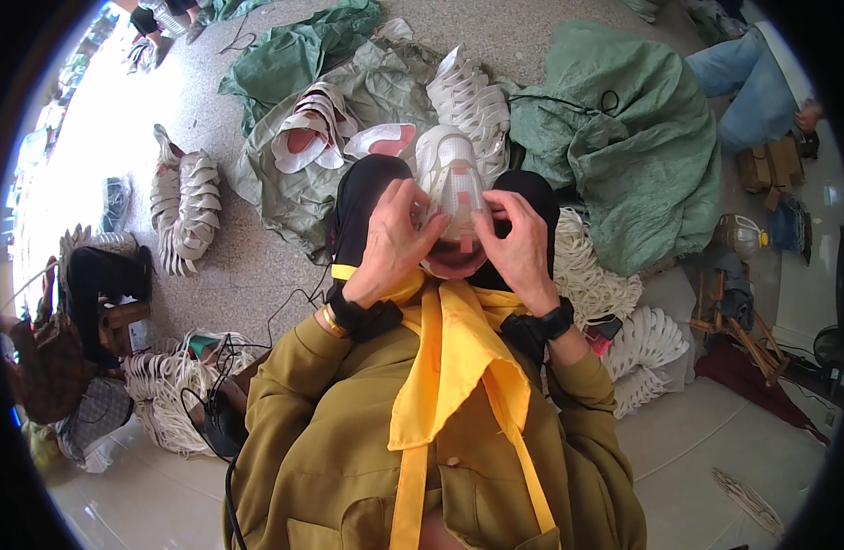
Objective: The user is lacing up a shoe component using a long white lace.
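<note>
A white mesh shoe upper (454, 154) with small pink patches sits between my black-clad knees. My left hand (402, 236) grips its left edge with bent fingers. On the opposite edge, the thumb and fingers of my right hand (517, 240) pinch the upper. Some fingertips are partly hidden behind the material. Just beyond my knees, a nested stack of white uppers (472, 96) lies on green sacking. Left of that are a loose white and pink upper piece (383, 140) and a rolled bunch of pink-lined uppers (314, 130).
A full green sack (628, 147) slumps at the far right. White laces (591, 275) are heaped beside my right knee, near more stacked uppers (646, 357). Another stack (184, 209) lies on the left floor. A black cable (231, 495) runs along my left side. Other people sit nearby.
</note>
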A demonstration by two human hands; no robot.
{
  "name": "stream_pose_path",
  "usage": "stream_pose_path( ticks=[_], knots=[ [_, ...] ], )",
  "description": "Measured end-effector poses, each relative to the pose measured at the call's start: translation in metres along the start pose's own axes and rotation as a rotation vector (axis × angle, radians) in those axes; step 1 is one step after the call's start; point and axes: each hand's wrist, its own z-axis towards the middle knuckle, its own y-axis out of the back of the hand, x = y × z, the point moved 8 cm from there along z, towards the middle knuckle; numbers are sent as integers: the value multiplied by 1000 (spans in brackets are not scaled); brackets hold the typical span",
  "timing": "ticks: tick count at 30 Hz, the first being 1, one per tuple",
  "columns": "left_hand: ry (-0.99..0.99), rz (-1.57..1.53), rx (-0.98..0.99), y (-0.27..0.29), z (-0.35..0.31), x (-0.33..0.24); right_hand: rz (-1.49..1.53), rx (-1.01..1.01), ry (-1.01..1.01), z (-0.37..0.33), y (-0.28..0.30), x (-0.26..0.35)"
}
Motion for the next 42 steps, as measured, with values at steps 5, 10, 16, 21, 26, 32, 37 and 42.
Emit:
stream_pose_path(
  ticks=[5,10,16,21,26,32,37,42],
  knots=[
    [-5,25,71,4,2,-13,16,-14,11,-15,0,-1],
    [24,69,303,-2,27,-6,38,-21,11,-18,0,-2],
    [123,15,317,-3,33,1,114,5,-6,-19,2,-4],
    [121,-23,281,-5,27,-4,69,-38,75,-21,6,-1],
    [172,17,340,-7,28,-1,149,-45,102,-18,15,6],
    [210,5,370,-9,28,-3,259,-319,-132,-32,63,-50],
    [185,23,372,-11,30,-4,115,-294,-413,-70,80,-167],
    [206,6,379,-11,30,2,-248,-61,-489,-117,69,-266]
  ],
)
